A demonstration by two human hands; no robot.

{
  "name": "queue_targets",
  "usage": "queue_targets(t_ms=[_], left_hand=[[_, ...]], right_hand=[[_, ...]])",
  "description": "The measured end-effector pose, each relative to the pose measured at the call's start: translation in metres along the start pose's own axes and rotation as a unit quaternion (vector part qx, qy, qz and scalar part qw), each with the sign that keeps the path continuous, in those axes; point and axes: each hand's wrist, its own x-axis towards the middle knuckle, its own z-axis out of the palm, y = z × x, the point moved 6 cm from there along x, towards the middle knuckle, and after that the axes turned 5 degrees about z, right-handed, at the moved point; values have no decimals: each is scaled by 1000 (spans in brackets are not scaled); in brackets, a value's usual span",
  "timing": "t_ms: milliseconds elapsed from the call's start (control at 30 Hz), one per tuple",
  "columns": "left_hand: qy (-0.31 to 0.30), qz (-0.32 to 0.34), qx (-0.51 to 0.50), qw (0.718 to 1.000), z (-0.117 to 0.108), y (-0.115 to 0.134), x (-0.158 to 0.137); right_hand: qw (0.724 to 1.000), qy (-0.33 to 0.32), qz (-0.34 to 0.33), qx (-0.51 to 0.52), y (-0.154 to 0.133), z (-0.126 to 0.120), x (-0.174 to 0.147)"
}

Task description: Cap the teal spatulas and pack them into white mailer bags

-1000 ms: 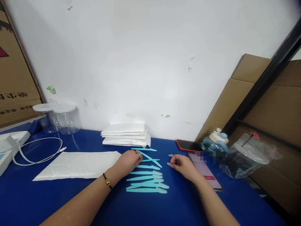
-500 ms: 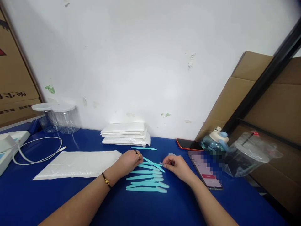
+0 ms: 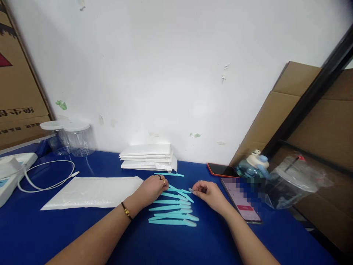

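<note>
Several teal eyebrow razors (image 3: 173, 222) lie in a loose column on the blue table, handles to the left and pale, capped-looking ends to the right. My left hand (image 3: 154, 189) is closed at the top of this column, pinching the handle end of an eyebrow razor (image 3: 182, 190) that points right. Between thumb and forefinger, my right hand (image 3: 208, 195) pinches a small clear cap (image 3: 191, 190) close to that razor's tip; whether cap and tip touch I cannot tell. One more razor (image 3: 169, 174) lies apart, farther back.
A white padded mailer (image 3: 91, 193) lies left, with a stack of mailers (image 3: 146, 156) against the wall. Two phones (image 3: 223, 170) (image 3: 241, 198), a figurine (image 3: 253, 165) and a bagged clear container (image 3: 289, 184) stand right. Lidded jars (image 3: 79, 140) and a white cable (image 3: 46, 191) are left.
The razor in my left hand now shows its tip farther right, by the cap in my right hand. My right hand has turned slightly, and the view has shifted a little.
</note>
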Motion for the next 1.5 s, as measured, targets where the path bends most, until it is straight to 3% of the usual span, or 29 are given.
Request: queue_targets(t_ms=[333,500,667,733,867,967,1233,1500], left_hand=[[10,2,-21,1000,-5,2,-1],[10,20,-33,999,-6,13,-1],[-30,13,-74,997,-11,21,-7],[-42,6,-91,995,-12,20,-9],[-5,-19,-87,996,-10,6,-5],[32,-37,-65,997,-4,-7,1],[-3,-52,-13,999,2,-6,5],[11,-116,-47,992,7,-15,1]], right_hand=[[1000,-7,7,1,-2,0,-2],[997,-52,8,51,-13,11,-6],[993,-105,13,46,-17,16,-13],[997,-73,7,25,-12,2,-12],[991,113,17,-76,11,-45,-6],[977,140,23,-162,27,-56,-2],[965,67,-10,-254,25,-26,10],[989,18,-43,-139,-2,-10,2]])
